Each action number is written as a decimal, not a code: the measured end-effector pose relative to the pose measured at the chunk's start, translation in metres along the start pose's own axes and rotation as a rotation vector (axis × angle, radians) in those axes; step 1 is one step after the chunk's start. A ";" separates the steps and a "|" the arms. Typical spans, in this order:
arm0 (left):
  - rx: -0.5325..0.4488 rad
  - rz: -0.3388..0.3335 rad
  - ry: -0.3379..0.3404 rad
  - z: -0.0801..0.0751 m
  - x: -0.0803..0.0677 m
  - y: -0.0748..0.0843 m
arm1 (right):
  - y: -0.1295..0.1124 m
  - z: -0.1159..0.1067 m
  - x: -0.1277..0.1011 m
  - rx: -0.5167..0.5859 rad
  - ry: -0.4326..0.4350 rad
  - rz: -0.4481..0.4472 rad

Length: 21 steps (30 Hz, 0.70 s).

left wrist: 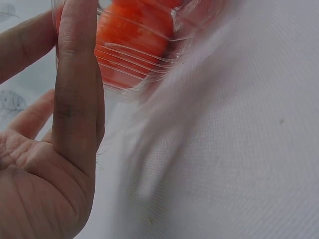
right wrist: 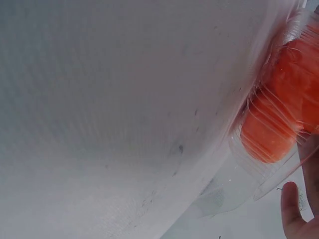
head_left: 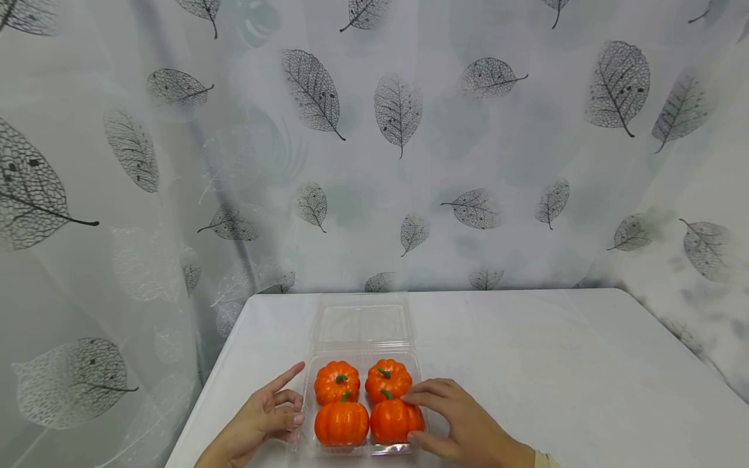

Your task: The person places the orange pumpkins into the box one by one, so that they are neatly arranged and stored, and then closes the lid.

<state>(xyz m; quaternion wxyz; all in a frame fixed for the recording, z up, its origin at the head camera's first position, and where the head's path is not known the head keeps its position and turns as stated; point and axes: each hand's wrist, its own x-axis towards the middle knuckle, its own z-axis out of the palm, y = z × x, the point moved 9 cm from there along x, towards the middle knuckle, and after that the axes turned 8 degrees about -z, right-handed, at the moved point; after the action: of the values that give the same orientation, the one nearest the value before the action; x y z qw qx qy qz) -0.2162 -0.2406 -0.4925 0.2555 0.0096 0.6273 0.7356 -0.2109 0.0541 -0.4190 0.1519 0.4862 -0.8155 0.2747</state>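
Note:
A clear plastic clamshell container (head_left: 307, 368) sits near the table's front edge, its lid (head_left: 361, 323) lying open behind it. Inside are several orange pumpkins with green stems: back left (head_left: 336, 382), back right (head_left: 387, 380), front left (head_left: 342, 422) and front right (head_left: 393, 421). My left hand (head_left: 289, 398) lies against the container's left wall, index finger straight and pointing away. My right hand (head_left: 412, 417) holds the front right corner, fingers over the front right pumpkin, thumb outside the rim. The left wrist view shows straight fingers (left wrist: 75, 99) beside the ribbed wall (left wrist: 149, 64).
A white cloth covers the table (head_left: 556, 364), whose left edge (head_left: 205, 396) runs close to my left hand. A leaf-printed curtain (head_left: 398, 110) hangs behind and at both sides. The right wrist view shows cloth (right wrist: 124, 99) and the container's outside (right wrist: 239, 179).

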 end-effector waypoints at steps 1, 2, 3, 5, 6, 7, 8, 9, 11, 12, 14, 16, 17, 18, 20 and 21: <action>0.000 0.000 0.001 0.000 0.000 0.000 | 0.000 0.000 0.000 -0.005 0.000 0.000; 0.000 0.001 -0.001 0.000 0.000 0.000 | 0.000 0.000 0.000 -0.010 -0.001 -0.001; 0.000 0.002 -0.003 0.001 0.000 0.001 | 0.001 0.000 0.000 -0.013 -0.003 0.000; -0.001 0.006 -0.009 0.002 -0.001 0.001 | 0.001 0.001 0.000 -0.016 -0.005 0.000; -0.001 0.009 -0.013 0.002 -0.001 0.002 | 0.001 0.001 0.001 -0.019 -0.005 0.000; 0.000 0.011 -0.015 0.003 -0.001 0.002 | 0.002 0.001 0.001 -0.019 -0.005 0.000; 0.000 0.012 -0.017 0.003 -0.001 0.002 | 0.002 0.001 0.001 -0.018 -0.005 -0.001; 0.000 0.012 -0.017 0.003 -0.001 0.002 | 0.002 0.001 0.001 -0.018 -0.004 -0.002; 0.002 0.010 -0.013 0.003 -0.001 0.002 | 0.002 0.002 0.001 -0.023 -0.004 -0.001; 0.001 0.007 -0.010 0.003 -0.001 0.002 | 0.002 0.002 0.001 -0.026 -0.003 -0.001; 0.005 -0.001 0.001 0.002 -0.001 0.001 | 0.003 0.002 0.001 -0.029 -0.008 0.006; 0.010 -0.007 0.012 0.001 0.000 0.001 | 0.003 0.003 0.000 -0.035 -0.015 0.015; 0.013 -0.011 0.016 0.001 0.000 0.001 | 0.003 0.004 -0.001 -0.036 -0.017 0.019; 0.015 -0.013 0.019 0.001 0.000 0.001 | 0.004 0.004 -0.001 -0.036 -0.022 0.025; 0.022 -0.014 0.021 0.001 0.000 0.002 | 0.006 0.005 -0.002 -0.028 -0.035 0.042; 0.022 -0.014 0.020 0.001 0.000 0.002 | 0.006 0.005 -0.003 -0.024 -0.044 0.052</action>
<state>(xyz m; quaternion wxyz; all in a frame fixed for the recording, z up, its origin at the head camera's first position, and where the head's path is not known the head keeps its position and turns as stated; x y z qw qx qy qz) -0.2168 -0.2398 -0.4906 0.2542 0.0008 0.6380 0.7268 -0.2150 0.0552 -0.4264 0.1327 0.4691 -0.8341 0.2580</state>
